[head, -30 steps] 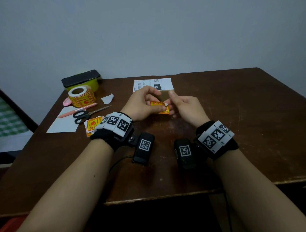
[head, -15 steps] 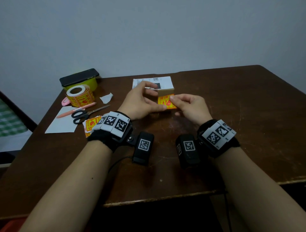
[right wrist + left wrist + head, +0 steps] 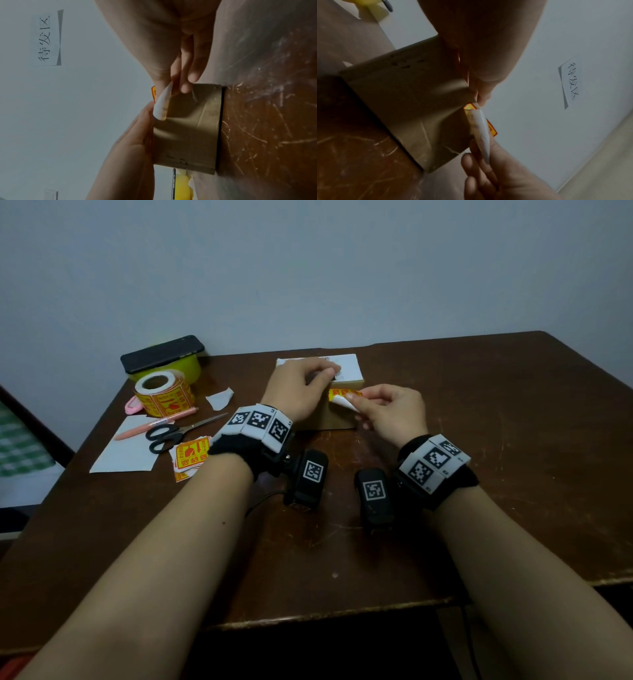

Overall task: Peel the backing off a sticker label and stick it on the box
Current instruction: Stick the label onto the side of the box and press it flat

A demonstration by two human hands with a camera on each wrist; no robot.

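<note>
A brown cardboard box [image 3: 337,419] with a white shipping label on top stands mid-table. My left hand [image 3: 301,386] lies across its top with the fingers laid flat; the right wrist view shows that hand [image 3: 132,140] along the top edge. The yellow-and-red sticker label [image 3: 342,394] sits at the box's near top edge, right of my left hand. A white curl [image 3: 480,134] hangs off the sticker in front of the box face. My right hand [image 3: 354,399] pinches that curled part between thumb and forefinger [image 3: 186,86]. How much of the sticker is stuck down is hidden.
On the left of the table [image 3: 513,440] are a sticker roll [image 3: 161,397], a black phone [image 3: 161,357] on a yellow tub, scissors [image 3: 171,433], a pink pen [image 3: 154,424], white paper [image 3: 125,451], loose stickers [image 3: 190,457] and a white scrap [image 3: 221,398]. The table's front edge [image 3: 325,616] is close.
Both hands have gone from pinching the sticker above the table to the box. The left hand now lies on the box top. The right hand brought the sticker to the near top edge.
</note>
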